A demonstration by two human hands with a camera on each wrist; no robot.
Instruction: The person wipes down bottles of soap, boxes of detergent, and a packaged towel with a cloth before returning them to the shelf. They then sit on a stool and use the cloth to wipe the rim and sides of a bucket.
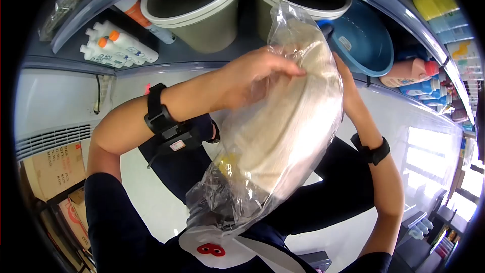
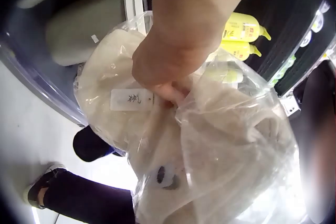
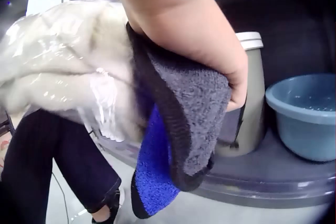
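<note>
A clear plastic bag (image 1: pixel 303 116) with beige cloth inside hangs slanted before the person's chest. The left hand (image 1: pixel 252 76) grips its upper part, thumb across the front. In the left wrist view the left hand's (image 2: pixel 173 61) fingers dig into the folds of the bag (image 2: pixel 226 150), beside a white label (image 2: pixel 131 99). Behind the bag's far side, the right hand (image 1: pixel 344 73) is mostly hidden. From the right wrist view, the right hand (image 3: pixel 205 40) holds a folded grey cloth (image 3: pixel 194 103) with a blue part (image 3: pixel 155 166), against the bag (image 3: pixel 63 56).
Two grey bins (image 1: pixel 207 28) and a blue basin (image 1: pixel 368 40) stand on the shelf ahead. White bottles (image 1: pixel 121 48) lie at left, a pink bottle (image 1: pixel 410 73) at right. Cardboard boxes (image 1: pixel 55 169) sit low at left. The person's legs are bent below the bag.
</note>
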